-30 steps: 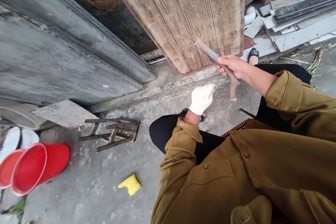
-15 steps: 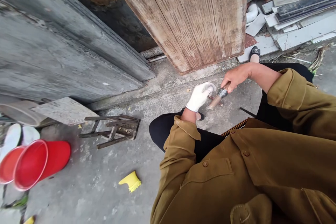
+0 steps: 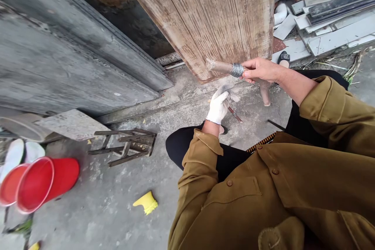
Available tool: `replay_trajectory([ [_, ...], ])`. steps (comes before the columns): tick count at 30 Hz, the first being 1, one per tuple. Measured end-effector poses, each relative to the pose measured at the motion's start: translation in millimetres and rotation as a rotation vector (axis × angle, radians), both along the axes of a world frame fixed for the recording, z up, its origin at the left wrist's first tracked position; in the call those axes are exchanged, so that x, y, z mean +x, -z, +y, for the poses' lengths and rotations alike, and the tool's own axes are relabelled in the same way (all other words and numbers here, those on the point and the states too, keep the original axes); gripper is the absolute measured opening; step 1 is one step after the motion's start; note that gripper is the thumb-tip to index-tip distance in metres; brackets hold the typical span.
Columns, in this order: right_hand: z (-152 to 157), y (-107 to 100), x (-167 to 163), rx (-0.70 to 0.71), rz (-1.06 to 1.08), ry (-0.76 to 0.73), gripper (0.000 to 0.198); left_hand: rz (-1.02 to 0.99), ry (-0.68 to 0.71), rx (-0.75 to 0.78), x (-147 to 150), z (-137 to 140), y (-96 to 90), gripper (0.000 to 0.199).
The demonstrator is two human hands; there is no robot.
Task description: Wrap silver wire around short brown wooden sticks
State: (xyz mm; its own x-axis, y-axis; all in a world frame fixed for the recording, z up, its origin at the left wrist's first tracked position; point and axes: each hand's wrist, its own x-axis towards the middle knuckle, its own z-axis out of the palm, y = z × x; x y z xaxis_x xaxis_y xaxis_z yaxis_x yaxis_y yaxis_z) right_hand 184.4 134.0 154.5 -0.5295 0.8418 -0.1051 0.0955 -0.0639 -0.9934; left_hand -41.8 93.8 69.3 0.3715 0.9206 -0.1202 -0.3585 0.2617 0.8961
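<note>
My right hand [image 3: 259,70], bare, is closed around a wooden stick [image 3: 218,66] with a coil of silver wire [image 3: 237,70] wound around it. The stick lies nearly level, its pale end pointing left. Below that hand a second wooden piece [image 3: 264,94] juts downward; I cannot tell whether both are one forked piece. My left hand [image 3: 220,103], in a white knit glove with greyish fingers, is below and left of the coil, apart from it. Its fingers are spread and slightly blurred. A thin reddish-brown bar [image 3: 235,115] lies on the ground beside it.
A wooden door panel [image 3: 211,19] stands ahead. On the left are red buckets [image 3: 63,175] and a small wooden stool [image 3: 129,144] on its side. A yellow object [image 3: 146,203] lies on the concrete. Boards [image 3: 336,31] are stacked at the upper right.
My right hand has raised and turned the wire-wound stick, so its end now points left rather than down-left. My left hand has come away from the wire and opened.
</note>
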Motion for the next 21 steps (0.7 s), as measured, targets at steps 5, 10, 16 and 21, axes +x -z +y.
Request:
replay_trajectory([
  [5, -0.6, 9.9, -9.7, 0.011, 0.092, 0.157, 0.030, 0.021, 0.048, -0.055, 3.7, -3.4, 2.1, 0.033],
  [10, 5.7, 29.9, -19.9, 0.014, 0.114, 0.263, 0.040, 0.049, 0.063, 0.008, 4.9, -10.3, -5.8, 0.037],
  [16, -1.6, 36.2, -31.4, -0.046, 0.120, 0.270, 0.039, 0.187, 0.097, 0.107, 5.8, -11.9, -12.9, 0.040],
  [21, -6.4, 38.7, -39.4, -0.085, 0.074, 0.084, 0.039, 0.285, 0.150, 0.092, 8.0, -12.0, -7.4, 0.043],
])
